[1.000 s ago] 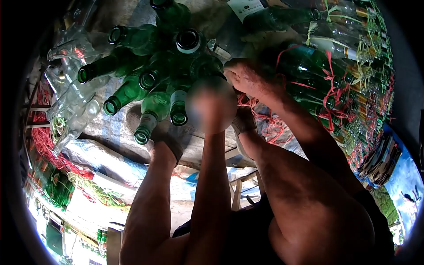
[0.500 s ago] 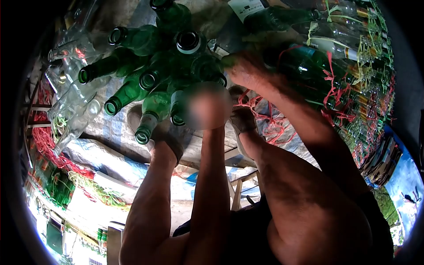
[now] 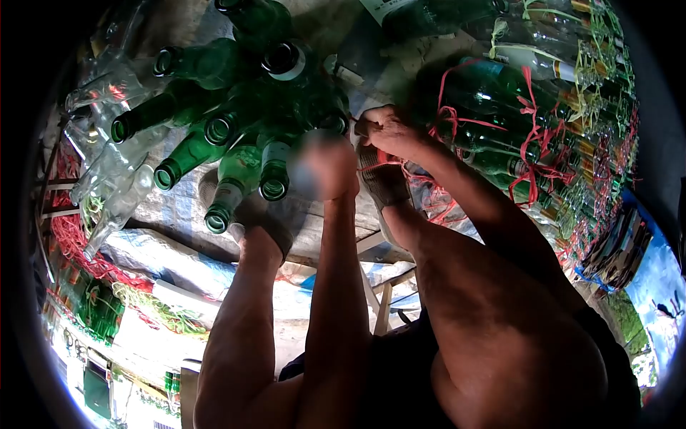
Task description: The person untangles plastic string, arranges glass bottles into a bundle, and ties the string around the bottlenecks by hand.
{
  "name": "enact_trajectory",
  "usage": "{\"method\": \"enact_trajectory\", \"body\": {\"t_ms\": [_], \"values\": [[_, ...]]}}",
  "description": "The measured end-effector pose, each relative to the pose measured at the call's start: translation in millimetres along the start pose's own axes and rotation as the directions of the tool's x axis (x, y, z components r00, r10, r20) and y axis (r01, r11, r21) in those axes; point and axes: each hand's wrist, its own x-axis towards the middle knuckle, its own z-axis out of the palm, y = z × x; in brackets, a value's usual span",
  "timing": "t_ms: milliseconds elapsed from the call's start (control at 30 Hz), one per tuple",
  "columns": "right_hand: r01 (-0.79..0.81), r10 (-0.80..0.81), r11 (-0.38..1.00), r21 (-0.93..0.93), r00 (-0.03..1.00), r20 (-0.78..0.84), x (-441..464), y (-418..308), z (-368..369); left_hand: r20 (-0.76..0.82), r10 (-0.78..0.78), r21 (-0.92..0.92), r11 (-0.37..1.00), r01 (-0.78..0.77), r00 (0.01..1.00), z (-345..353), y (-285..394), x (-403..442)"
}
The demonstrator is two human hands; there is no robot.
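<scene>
A standing cluster of green glass bottles (image 3: 246, 107) fills the upper middle, necks splayed towards me. My left hand (image 3: 332, 168) is at the cluster's lower right side, beside a green bottle neck (image 3: 274, 175); a blurred patch hides its fingers. Just right of the bottles, my right hand (image 3: 389, 132) is closed with its fingers curled in. What it holds, if anything, I cannot make out. Red plastic string (image 3: 389, 159) runs just below that hand, over my right shoe (image 3: 386, 182).
Clear glass bottles (image 3: 114, 161) lie at the left. On the right, a bundle of green bottles (image 3: 486, 107) is tied with red string, beside a tall stack of bottles (image 3: 600, 107). A red string heap (image 3: 78, 236) and a striped sheet (image 3: 179, 250) lie lower left.
My right hand has come down a little towards me and its fingers are more curled. The bottle cluster appears slightly further left in view. My left hand stays beside it.
</scene>
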Motion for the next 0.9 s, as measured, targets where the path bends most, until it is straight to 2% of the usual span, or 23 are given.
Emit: {"method": "enact_trajectory", "body": {"t_ms": [33, 167, 267, 367, 467, 567, 600, 667, 700, 733, 767, 833, 867, 900], "values": [[-0.004, 0.004, 0.999, 0.035, 1.0, 0.012, -6, 5, -1, -0.018, -0.096, -0.282, 0.955, 0.087, 0.995, 3, 10, -1], [-0.048, 0.041, 0.964, 0.26, 0.999, 0.033, -17, 20, 9, 0.054, -0.095, -0.296, 0.949, 0.107, 0.994, 3, 44, -11], [0.106, -0.11, 0.981, -0.164, 0.994, -0.014, -13, 36, 15, 0.08, -0.096, -0.368, 0.922, 0.119, 0.992, 1, 58, -14], [-0.001, -0.009, 0.94, -0.34, 1.0, -0.029, -19, 19, 10, 0.106, -0.072, -0.346, 0.932, 0.104, 0.992, -4, 45, -7], [0.181, -0.268, 0.904, -0.388, 0.946, -0.184, -21, 9, 9, 0.077, -0.011, -0.237, 0.971, 0.029, 0.997, -4, 33, -2], [0.201, -0.345, 0.881, -0.427, 0.892, -0.292, -16, -24, -1, 0.069, 0.025, -0.158, 0.987, -0.013, 0.997, -8, 45, -4], [0.256, -0.434, 0.843, -0.474, 0.843, -0.317, -8, -23, 0, 0.059, 0.051, -0.134, 0.99, -0.042, 0.997, -9, 44, -4], [0.276, -0.349, 0.915, -0.295, 0.908, -0.233, 5, -22, 0, 0.027, 0.133, -0.07, 0.989, -0.131, 0.991, -7, 42, -3], [0.273, -0.31, 0.941, -0.202, 0.933, -0.183, 13, -20, 0, 0.032, 0.12, -0.109, 0.987, -0.116, 0.992, -7, 47, -5], [0.227, -0.228, 0.974, -0.017, 0.972, -0.061, 23, -17, -2, 0.036, 0.107, -0.148, 0.984, -0.1, 0.994, -6, 51, -7], [0.219, -0.217, 0.974, 0.052, 0.975, -0.045, 25, -12, 0, 0.04, 0.093, -0.187, 0.979, -0.084, 0.995, -6, 56, -9], [0.197, -0.198, 0.962, 0.188, 0.98, -0.012, 26, -12, 2, 0.093, -0.026, -0.413, 0.909, 0.063, 0.995, -5, 111, -25], [0.176, -0.186, 0.96, 0.219, 0.982, 0.024, 30, -7, 4, 0.135, -0.029, -0.376, 0.923, 0.078, 0.99, -10, 111, -25], [0.195, -0.197, 0.957, 0.213, 0.98, -0.012, 30, -7, 6, 0.122, -0.024, -0.375, 0.924, 0.068, 0.992, -10, 112, -26]]}}
